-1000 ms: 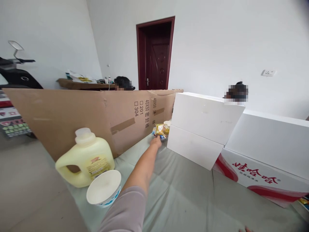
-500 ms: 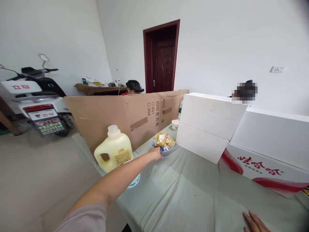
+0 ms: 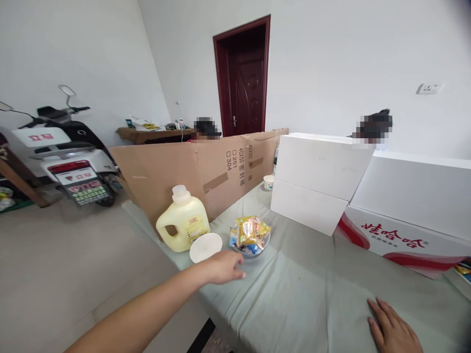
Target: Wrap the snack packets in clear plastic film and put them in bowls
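Observation:
A clear bowl (image 3: 265, 245) heaped with snack packets (image 3: 250, 233) in yellow and blue wrappers stands on the cloth-covered table. Just in front of its near edge hovers my left hand (image 3: 224, 267), holding nothing, with fingers partly bent and apart. Beside that hand, to the left, is a white round paper tub (image 3: 206, 246), partly hidden by my wrist. A pale yellow jug (image 3: 184, 220) with a handle and a label stands behind the tub. My right hand (image 3: 392, 326) lies on the cloth at the lower right, fingers spread.
A long cardboard sheet (image 3: 228, 171) stands along the far left edge. White boxes (image 3: 312, 166) and a red-and-white carton (image 3: 397, 240) form a wall at the right. A small paper cup (image 3: 269, 182) sits at the back. Two people's heads show beyond. A scooter (image 3: 73, 157) is parked left.
The bowl of snack packets has come nearer to me. My left hand has let go of it and drawn back toward me. More of my right hand is now in view.

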Tool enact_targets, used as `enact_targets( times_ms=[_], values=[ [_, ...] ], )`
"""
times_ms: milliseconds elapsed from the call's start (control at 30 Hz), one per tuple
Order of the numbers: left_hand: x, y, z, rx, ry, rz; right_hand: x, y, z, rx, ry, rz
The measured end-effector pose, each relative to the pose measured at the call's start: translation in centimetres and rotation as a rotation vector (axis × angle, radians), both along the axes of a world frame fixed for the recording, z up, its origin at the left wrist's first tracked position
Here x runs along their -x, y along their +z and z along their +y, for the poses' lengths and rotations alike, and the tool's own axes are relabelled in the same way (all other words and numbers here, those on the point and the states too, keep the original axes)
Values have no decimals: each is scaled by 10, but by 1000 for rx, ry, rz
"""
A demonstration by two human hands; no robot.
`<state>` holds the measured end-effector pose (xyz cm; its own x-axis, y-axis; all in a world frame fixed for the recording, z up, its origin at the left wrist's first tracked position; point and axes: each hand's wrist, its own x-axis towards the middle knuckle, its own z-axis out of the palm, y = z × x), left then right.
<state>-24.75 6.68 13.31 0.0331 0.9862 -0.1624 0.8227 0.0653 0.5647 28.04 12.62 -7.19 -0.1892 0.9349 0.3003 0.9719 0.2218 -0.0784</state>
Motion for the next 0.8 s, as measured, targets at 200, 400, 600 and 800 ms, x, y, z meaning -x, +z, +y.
enact_targets(
  times_ms=[200,400,600,800],
  values=[
    [9,35,45,-228,199,116,9,15,2,18,-45,9],
    [1,7,99,-90,147,19,79,83,-2,215,-15,323],
    [-4,-4,100,-64,119,-20,220,112,-3,695,159,1057],
    [-7,-5,89,-39,102,-165,314,115,37,915,91,1293]
  ],
)
